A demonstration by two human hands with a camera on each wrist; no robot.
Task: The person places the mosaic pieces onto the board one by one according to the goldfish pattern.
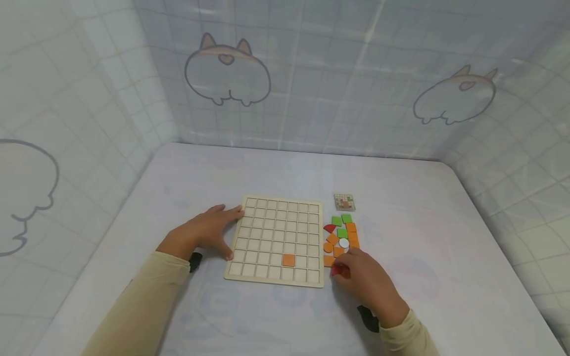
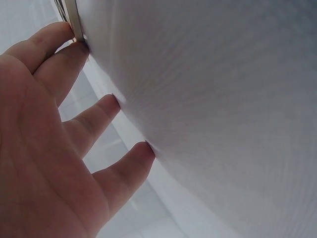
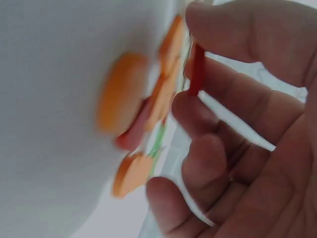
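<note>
A square wooden grid board point(image 1: 271, 283) lies on the table, with one orange square tile point(image 1: 288, 260) in a lower cell right of its middle. At its left edge my left hand point(image 1: 205, 233) has its fingers spread, and its thumb and a fingertip touch the rim. In the left wrist view, the board's edge point(image 2: 72, 20) meets the fingertips, while two other fingers touch the tabletop. Right of the board, my right hand point(image 1: 367, 279) pinches a small red tile point(image 3: 197, 72) between thumb and finger. The red tile's exact shape is hard to tell.
Beside the board's right edge lie loose tiles: several orange squares point(image 1: 351, 227), green squares point(image 1: 347, 218), an orange circle point(image 1: 328, 247), a white circle point(image 1: 344, 243) and a red wedge point(image 1: 329, 228). Behind them sits a small patterned card point(image 1: 345, 201). Curtains point(image 1: 311, 99) surround the table.
</note>
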